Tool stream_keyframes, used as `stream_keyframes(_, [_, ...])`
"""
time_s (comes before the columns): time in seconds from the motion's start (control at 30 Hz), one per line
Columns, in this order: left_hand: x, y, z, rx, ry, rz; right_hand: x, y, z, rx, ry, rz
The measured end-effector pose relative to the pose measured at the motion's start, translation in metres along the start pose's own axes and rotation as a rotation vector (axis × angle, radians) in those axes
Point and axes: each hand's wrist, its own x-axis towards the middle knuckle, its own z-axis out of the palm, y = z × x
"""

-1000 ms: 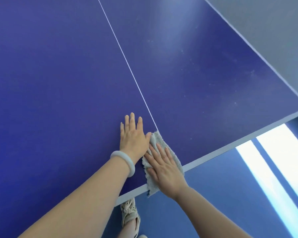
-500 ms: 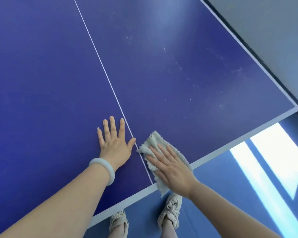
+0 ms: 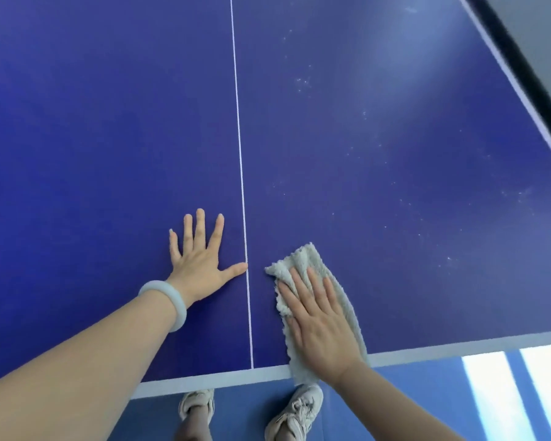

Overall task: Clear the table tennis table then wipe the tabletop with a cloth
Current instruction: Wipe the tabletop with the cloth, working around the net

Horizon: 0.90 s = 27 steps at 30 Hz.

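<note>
Two hands lie flat on the blue table tennis tabletop (image 3: 395, 186) as you lean over its near end. Your right hand (image 3: 318, 323) presses down on a pale, fluffy cloth (image 3: 303, 259), fingers straight and close together, palm covering the cloth's middle; nothing curls round the fabric. The cloth sits on the right half of the tabletop, just right of the white centre line (image 3: 240, 154) and apart from it. Its far end sticks out beyond your fingertips, and its near end hangs over the white edge band (image 3: 220, 378) of the table, below your wrist. Your left hand (image 3: 198, 265) rests on bare surface on the other side of the line, fingers spread and straight, holding nothing, thumb tip reaching the line. A pale bracelet (image 3: 169, 300) circles that wrist. The two hands are near each other, parted by the line and a strip of blue. Fine whitish specks (image 3: 303, 81) dot the surface ahead and to the right of the cloth. Below the table edge, your two light-coloured shoes (image 3: 296, 409) stand on a blue floor (image 3: 427, 402), the right one under the cloth's hanging end.
</note>
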Motion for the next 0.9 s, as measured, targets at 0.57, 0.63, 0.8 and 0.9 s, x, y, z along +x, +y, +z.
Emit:
stream_keyframes(0.57, [-0.001,0.002,-0.005,0.023,-0.051,-0.027,0.111,0.011,-0.015,0.005,0.034,0.024])
stream_keyframes(0.63, [0.0,0.002,-0.005,0.017,-0.05,-0.031,0.161,0.009,-0.022,0.002,0.014,-0.072])
stream_keyframes(0.8, [0.003,0.0,-0.003,0.003,-0.036,-0.032,0.24,0.047,-0.04,-0.012,-0.002,-0.026])
stream_keyframes(0.9, [0.002,-0.001,0.0,-0.001,-0.022,-0.027,0.212,0.092,-0.044,0.093,0.09,0.361])
